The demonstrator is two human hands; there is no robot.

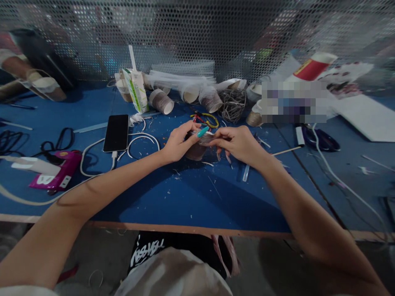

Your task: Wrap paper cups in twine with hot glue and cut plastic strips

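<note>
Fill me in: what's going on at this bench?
A person is handling a small brownish piece over the blue table. The left hand grips it, and the right hand has its fingertips at the edge, on what look like fine strands. Wrapped cylinders and a tangle of grey cord lie behind the hands; a phone and a purple tool are off to the left.
</note>
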